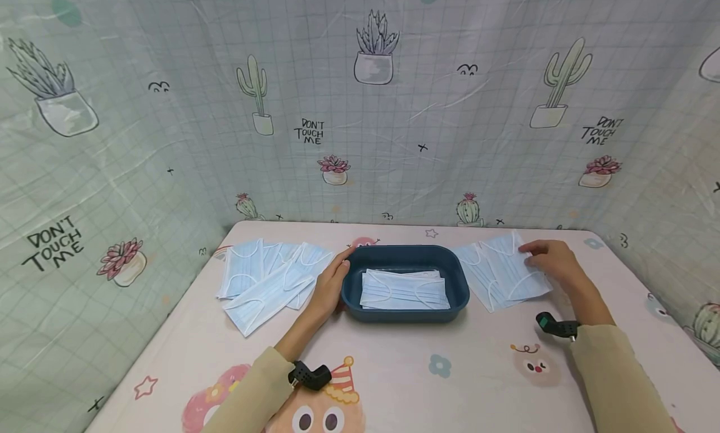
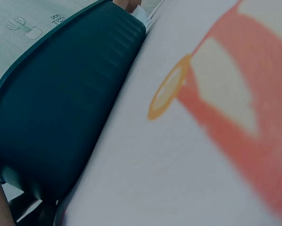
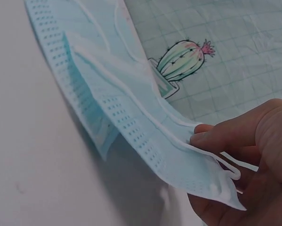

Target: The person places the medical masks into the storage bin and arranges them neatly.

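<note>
A dark blue plastic bin (image 1: 405, 316) stands on the table with several light blue face masks (image 1: 402, 292) lying in it. My left hand (image 1: 329, 286) rests against the bin's left end, fingers stretched along the outer wall up to the rim. In the left wrist view the bin's side wall (image 2: 70, 94) fills the left part. To the right of the bin, my right hand (image 1: 554, 262) pinches the edge of a pleated face mask (image 3: 145, 127) between thumb and fingers. That mask's held end is lifted, and another mask (image 3: 51, 47) lies beneath it.
Several more face masks (image 1: 270, 277) lie overlapping on the table left of the bin. A printed cloth (image 1: 439, 358) covers the tabletop. Behind and at both sides hangs a curtain (image 1: 394, 127) with cactus drawings.
</note>
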{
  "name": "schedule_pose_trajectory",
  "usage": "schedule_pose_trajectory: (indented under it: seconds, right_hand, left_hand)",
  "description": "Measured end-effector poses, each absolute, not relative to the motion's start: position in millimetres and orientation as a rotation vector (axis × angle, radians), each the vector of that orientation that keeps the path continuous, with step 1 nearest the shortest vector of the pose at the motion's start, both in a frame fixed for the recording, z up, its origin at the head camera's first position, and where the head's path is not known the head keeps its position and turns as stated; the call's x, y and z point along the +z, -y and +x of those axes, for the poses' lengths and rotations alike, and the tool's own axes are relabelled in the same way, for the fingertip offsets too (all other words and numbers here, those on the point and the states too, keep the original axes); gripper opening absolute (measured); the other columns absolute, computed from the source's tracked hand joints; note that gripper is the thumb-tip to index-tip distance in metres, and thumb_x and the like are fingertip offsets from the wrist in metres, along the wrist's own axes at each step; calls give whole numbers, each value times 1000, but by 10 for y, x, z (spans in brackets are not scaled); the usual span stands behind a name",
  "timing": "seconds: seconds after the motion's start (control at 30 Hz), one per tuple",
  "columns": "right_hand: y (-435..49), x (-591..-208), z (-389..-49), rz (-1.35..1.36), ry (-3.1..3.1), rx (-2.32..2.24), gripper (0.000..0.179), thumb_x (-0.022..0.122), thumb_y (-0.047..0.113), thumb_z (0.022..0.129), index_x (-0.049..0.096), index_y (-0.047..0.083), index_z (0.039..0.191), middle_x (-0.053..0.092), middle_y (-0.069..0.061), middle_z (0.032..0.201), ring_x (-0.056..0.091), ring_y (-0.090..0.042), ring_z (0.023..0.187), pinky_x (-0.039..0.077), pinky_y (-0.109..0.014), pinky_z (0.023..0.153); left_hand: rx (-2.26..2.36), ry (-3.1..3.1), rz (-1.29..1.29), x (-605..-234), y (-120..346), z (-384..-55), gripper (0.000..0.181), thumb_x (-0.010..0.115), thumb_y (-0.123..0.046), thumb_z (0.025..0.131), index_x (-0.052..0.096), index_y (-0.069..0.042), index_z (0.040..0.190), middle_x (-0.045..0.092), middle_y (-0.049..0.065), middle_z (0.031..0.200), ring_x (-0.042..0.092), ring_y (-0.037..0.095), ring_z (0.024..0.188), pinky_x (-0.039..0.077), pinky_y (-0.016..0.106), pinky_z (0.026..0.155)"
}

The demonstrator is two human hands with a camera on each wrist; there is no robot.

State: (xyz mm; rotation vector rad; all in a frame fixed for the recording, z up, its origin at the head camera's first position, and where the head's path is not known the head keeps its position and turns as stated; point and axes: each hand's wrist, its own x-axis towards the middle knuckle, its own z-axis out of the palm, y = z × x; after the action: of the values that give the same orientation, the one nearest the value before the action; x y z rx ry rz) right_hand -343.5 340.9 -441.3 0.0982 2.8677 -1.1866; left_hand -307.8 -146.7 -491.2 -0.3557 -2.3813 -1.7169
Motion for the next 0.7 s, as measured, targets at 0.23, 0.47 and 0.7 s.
schedule_pose_trajectory:
  seconds: [0.23,0.47,0.7]
  right_hand:
    - [-3393,-4312,-3443,90,-2864,-1214,44,51,10,102,54,-7,142,41,-38,153,39,-55,138,36,-70,114]
    - [-3368,-4223,-3442,60,-2884,-1221,44,50,13,103,54,-6,143,41,-38,153,42,-54,136,37,-70,113]
    - [-3330,-4137,-3428,65,-2878,-1247,44,52,14,103,54,-4,142,38,-38,155,41,-55,136,37,-70,113]
  left_hand:
    - [-1688,2414,-335,-4913,1450,-3086,46,39,-37,112,48,-25,156,46,-1,163,37,28,154,28,56,126]
    - [-1729,2419,-320,-4882,1434,-3077,46,39,-38,112,46,-28,157,43,-2,164,35,29,156,27,60,126]
    - [-1701,2399,-326,-4882,1435,-3085,45,40,-35,112,50,-24,154,48,2,161,39,30,153,28,57,126]
